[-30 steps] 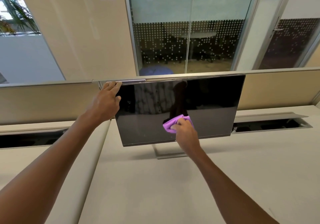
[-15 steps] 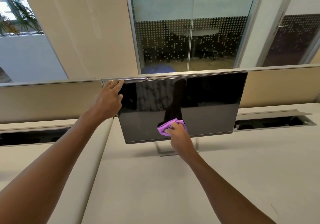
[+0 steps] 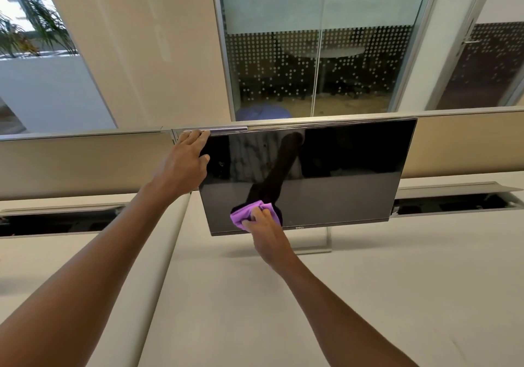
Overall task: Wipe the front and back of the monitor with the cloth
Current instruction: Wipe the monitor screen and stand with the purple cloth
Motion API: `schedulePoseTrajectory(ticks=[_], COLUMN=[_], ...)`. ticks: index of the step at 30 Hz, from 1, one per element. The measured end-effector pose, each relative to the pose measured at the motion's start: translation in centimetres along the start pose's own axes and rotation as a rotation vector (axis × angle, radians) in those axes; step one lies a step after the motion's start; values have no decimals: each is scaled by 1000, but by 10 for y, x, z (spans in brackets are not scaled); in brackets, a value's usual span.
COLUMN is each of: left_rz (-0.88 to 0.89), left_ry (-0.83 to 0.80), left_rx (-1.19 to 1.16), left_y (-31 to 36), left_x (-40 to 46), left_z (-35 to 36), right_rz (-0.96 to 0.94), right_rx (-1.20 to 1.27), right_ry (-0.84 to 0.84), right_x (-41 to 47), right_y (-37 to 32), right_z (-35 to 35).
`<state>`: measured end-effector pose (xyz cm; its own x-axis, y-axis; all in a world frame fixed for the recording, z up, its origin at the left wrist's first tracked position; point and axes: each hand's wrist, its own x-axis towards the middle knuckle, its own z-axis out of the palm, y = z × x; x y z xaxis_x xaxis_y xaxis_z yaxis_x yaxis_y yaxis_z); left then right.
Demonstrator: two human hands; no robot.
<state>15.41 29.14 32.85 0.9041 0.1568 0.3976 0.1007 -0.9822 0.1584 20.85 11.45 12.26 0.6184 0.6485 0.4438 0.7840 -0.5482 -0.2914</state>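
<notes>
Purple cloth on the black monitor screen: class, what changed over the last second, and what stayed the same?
The right hand slid the purple cloth leftward and down across the black monitor screen, nearing its bottom edge. The left hand kept gripping the monitor's top left corner; the monitor stayed put.

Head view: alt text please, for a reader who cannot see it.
A person's right hand presses a purple cloth against the lower front of a dark monitor on a pale desk. The left hand grips the monitor's top left corner.
</notes>
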Motion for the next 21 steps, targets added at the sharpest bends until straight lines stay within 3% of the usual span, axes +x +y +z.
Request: schedulePoseTrajectory(ticks=[3,5,13,18,21], left_rz=[-8,-16,-11,-3,-3], left_ry=[-1,2,8,3,6], left_rx=[-10,-15,-22,-12,-12], left_y=[0,-2,-5,-7,-5], left_x=[1,1,1,0,1], left_z=[0,1,3,4,5], right_rz=[110,83,-39,110,74], right_rx=[26,6,-53,-34,-36], right_ry=[105,160,-24,72,73], right_x=[10,26,-9,-14,7], right_y=[1,-6,-8,9,-6], right_z=[-15,-24,23,14,2])
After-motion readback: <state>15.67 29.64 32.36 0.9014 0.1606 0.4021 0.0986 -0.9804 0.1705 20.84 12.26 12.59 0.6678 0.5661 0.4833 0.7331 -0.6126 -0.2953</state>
